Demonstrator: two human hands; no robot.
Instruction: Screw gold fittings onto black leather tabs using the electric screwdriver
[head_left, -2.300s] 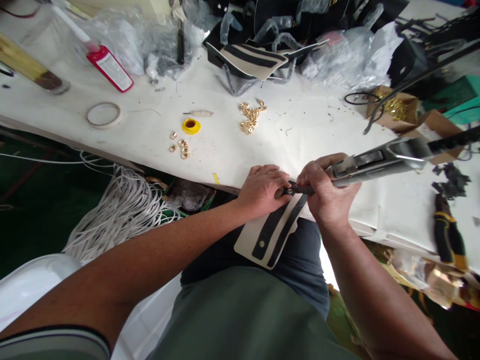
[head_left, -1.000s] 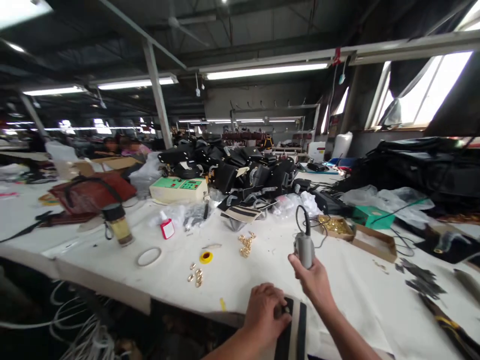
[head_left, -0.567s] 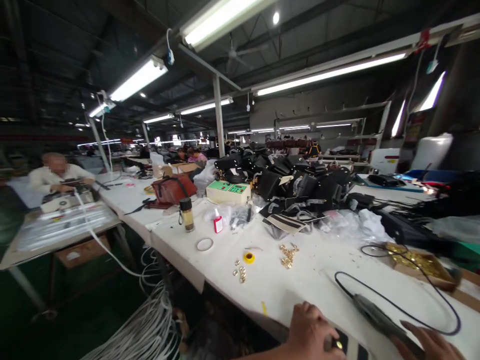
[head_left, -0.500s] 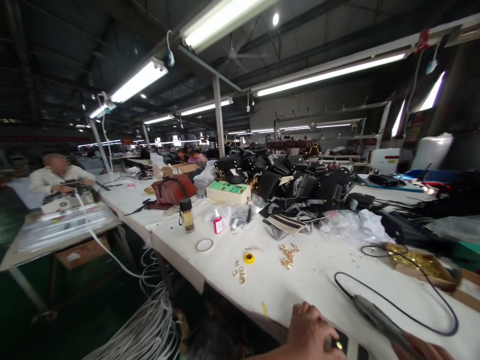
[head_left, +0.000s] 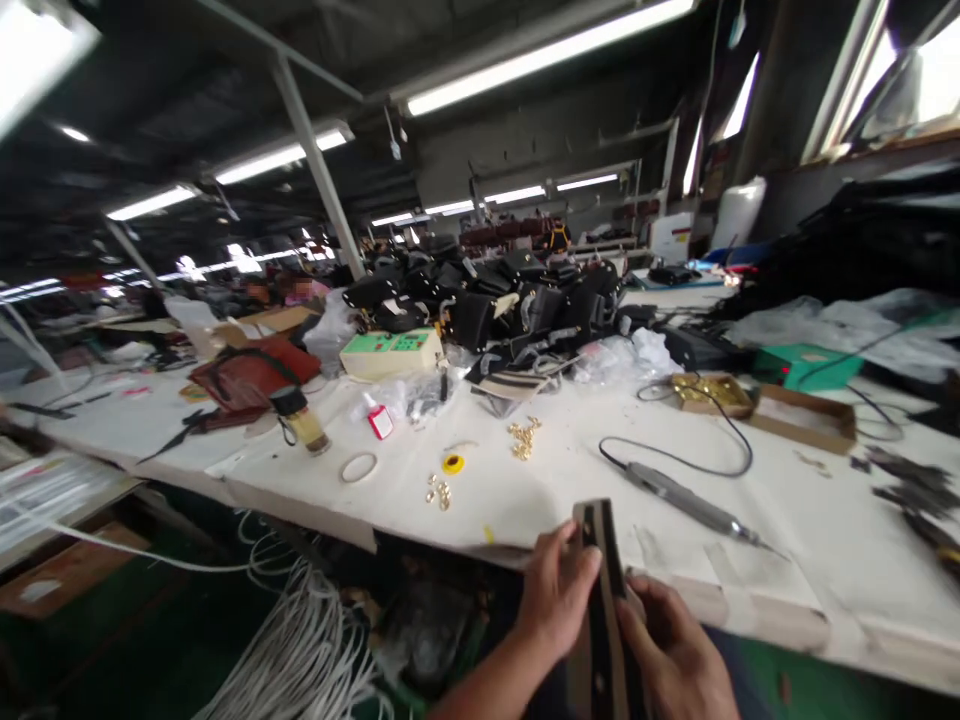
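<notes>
My left hand (head_left: pixel 553 590) and my right hand (head_left: pixel 673 645) both grip a black-and-beige striped strap piece (head_left: pixel 598 600) at the table's front edge. My left thumb presses on its face; my right fingers close around its right side. The piece stands tilted up, its lower end running out of view. To the right, a grey electric screwdriver (head_left: pixel 686 505) with a thin bit lies on the white table (head_left: pixel 555 470), its dark cord looping behind it. Ahead sit small gold metal fittings (head_left: pixel 523 438), more gold pieces (head_left: pixel 439 492) and a yellow tape roll (head_left: pixel 453 464).
A heap of black bags (head_left: pixel 487 300) fills the table's back. A cardboard box of gold parts (head_left: pixel 711 395) and a green box (head_left: pixel 810 367) stand right. A brown bag (head_left: pixel 255 378), a bottle (head_left: pixel 301 420) and a control box (head_left: pixel 391 354) are left. White cords (head_left: pixel 300 640) hang below.
The view has swung right. My right hand has left the screwdriver, which now lies on the table, and holds the striped strap piece with my left hand. The piece is now raised upright.
</notes>
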